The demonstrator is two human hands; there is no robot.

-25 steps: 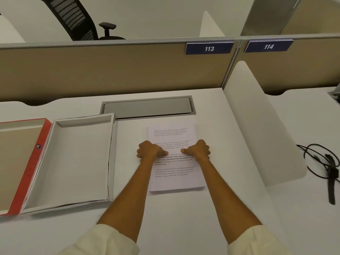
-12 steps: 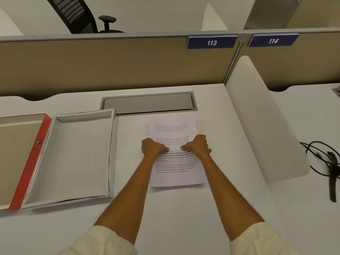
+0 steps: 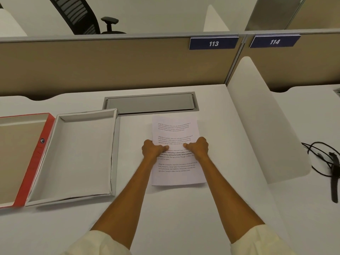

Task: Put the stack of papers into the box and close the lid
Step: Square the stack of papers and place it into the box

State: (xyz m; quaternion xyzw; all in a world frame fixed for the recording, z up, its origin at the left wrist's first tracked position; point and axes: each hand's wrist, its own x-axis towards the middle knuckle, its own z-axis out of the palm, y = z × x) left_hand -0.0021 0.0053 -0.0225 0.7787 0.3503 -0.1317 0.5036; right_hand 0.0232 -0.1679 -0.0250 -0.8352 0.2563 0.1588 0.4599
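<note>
A stack of printed white papers [image 3: 174, 170] lies flat on the white desk [image 3: 165, 208], right of centre. My left hand [image 3: 151, 150] grips its left edge and my right hand [image 3: 197, 148] its right edge, both with the thumb on top and the fingers curled. To the left stands the open white box [image 3: 114, 153] with nothing inside. Its red lid [image 3: 37, 159] lies folded out flat further left, the brown inside facing up.
A grey cable-tray cover [image 3: 149, 103] is set into the desk just beyond the papers. A beige partition [image 3: 110, 67] closes the back. A white curved divider [image 3: 266, 126] stands at the right, with black cables and a strap [image 3: 331, 162] past it.
The papers and both hands have slid a little away from me, so the stack's far edge now almost reaches the cable tray. The grip looks the same.
</note>
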